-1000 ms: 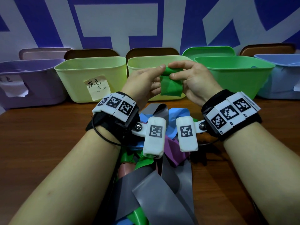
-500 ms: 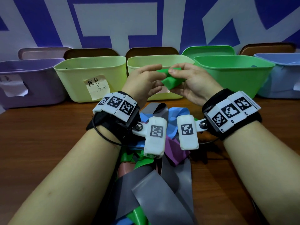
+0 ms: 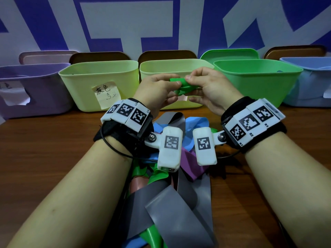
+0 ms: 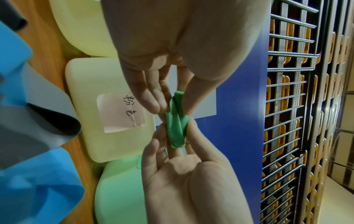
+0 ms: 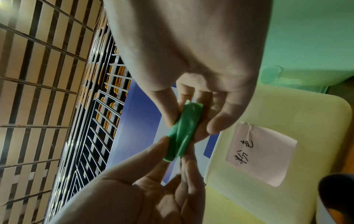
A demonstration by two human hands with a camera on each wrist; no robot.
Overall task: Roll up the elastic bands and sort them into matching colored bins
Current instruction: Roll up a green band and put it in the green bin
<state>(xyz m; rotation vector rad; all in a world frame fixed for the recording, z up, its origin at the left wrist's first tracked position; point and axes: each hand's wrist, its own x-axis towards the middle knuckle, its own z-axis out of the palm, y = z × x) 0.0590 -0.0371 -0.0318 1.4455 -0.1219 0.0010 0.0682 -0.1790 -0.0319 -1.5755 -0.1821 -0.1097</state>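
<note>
A green elastic band (image 3: 183, 87), wound into a small tight roll, is held in the air in front of the bins. My left hand (image 3: 172, 87) pinches its left end between thumb and fingers, and my right hand (image 3: 191, 86) pinches the right end. The left wrist view shows the green roll (image 4: 176, 128) lengthwise between both sets of fingertips. In the right wrist view the green roll (image 5: 182, 133) sits under my right thumb. The green bin (image 3: 259, 86) stands just right of the hands.
Along the wall stand a purple bin (image 3: 35, 99), a yellow bin with a handwritten note (image 3: 80, 93), a second yellow bin (image 3: 161, 66) and a blue bin (image 3: 315, 90). A loose pile of grey, blue, purple and green bands (image 3: 179, 203) lies on the wooden table between my forearms.
The flat end of the green band that hung below my hands has been wound up into the roll. Both hands have stayed in about the same place.
</note>
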